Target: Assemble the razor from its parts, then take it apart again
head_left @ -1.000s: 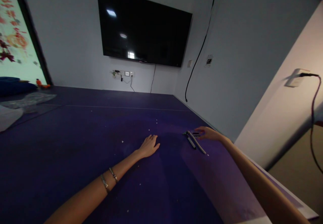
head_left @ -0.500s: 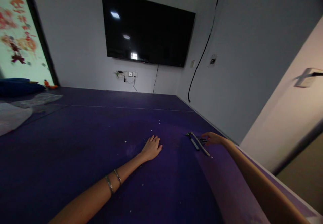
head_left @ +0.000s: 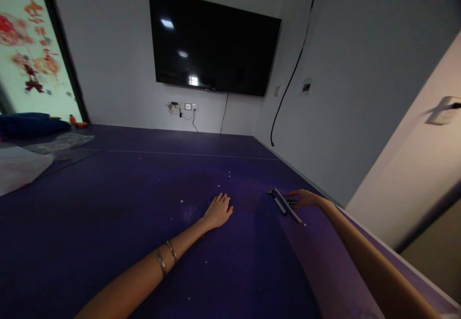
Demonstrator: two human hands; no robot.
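Observation:
My left hand (head_left: 217, 211) lies palm down on a dark purple surface (head_left: 151, 184), fingers stretched out and nothing in them. Two bracelets (head_left: 165, 258) circle that forearm. On the right, my right hand (head_left: 303, 198) reaches in from the side with its fingers apart. Its fingertips are beside a small dark metallic piece (head_left: 292, 203), too small to name. Just left of it lie a long, slightly curved light-grey tool (head_left: 289, 207) and a shorter tool with a grey handle (head_left: 280, 206) and an angled dark head. Whether my fingertips touch the dark piece is hard to see.
Small white bits (head_left: 182, 201) are scattered over the surface. Clear plastic sheeting (head_left: 66, 141), a white sheet (head_left: 21, 165) and dark blue fabric (head_left: 32, 125) lie at the far left. A black cable (head_left: 288, 81) hangs along the right wall. A television (head_left: 216, 45) is mounted ahead.
The whole view has shifted slightly to the right. Both hands and the tools stay in nearly the same places on the surface.

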